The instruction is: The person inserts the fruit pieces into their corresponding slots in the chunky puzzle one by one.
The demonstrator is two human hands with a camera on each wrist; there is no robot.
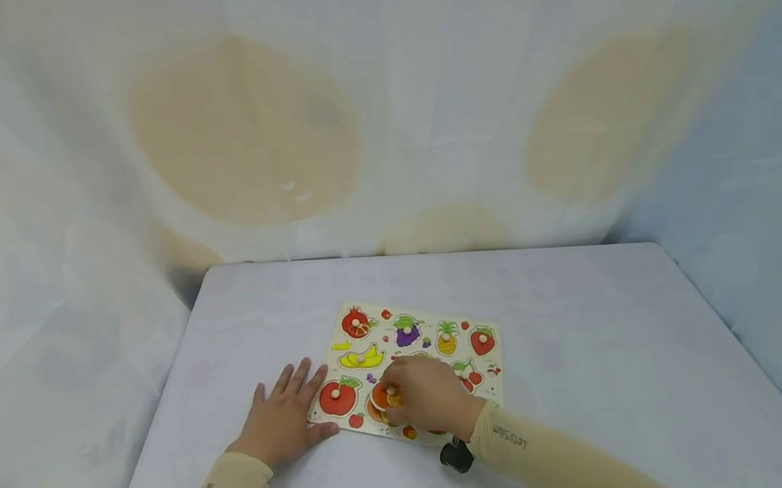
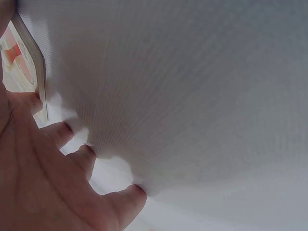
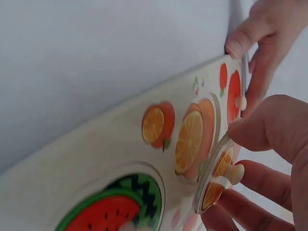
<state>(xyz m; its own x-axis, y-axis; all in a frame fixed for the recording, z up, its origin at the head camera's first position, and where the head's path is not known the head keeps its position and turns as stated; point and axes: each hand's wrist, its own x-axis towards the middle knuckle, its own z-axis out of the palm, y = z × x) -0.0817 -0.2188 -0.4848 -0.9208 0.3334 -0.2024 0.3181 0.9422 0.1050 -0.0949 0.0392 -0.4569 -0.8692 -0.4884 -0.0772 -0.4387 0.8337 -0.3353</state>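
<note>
A wooden fruit peg puzzle board (image 1: 395, 298) lies at an angle on the table. My right hand (image 1: 432, 394) holds an orange-shaped piece (image 3: 216, 175) between thumb and fingers, its round wooden knob facing outward. In the right wrist view the piece is tilted, close beside the printed orange recess (image 3: 190, 139), which stays partly uncovered. Whether its edge touches the board I cannot tell. The left hand (image 1: 283, 416) lies with spread fingers at the board's left edge, near the apple piece (image 1: 338, 397). Its thumb and index fingertip touch that edge; the other fingers rest on the tabletop.
Other knobbed pieces sit in the board, among them bananas (image 1: 362, 358), grapes (image 1: 407, 330), a pineapple (image 1: 446, 338) and a strawberry (image 1: 482, 340). A watermelon (image 3: 115, 207) shows near the lower edge. The white table (image 1: 604, 347) ends at hanging cloth behind.
</note>
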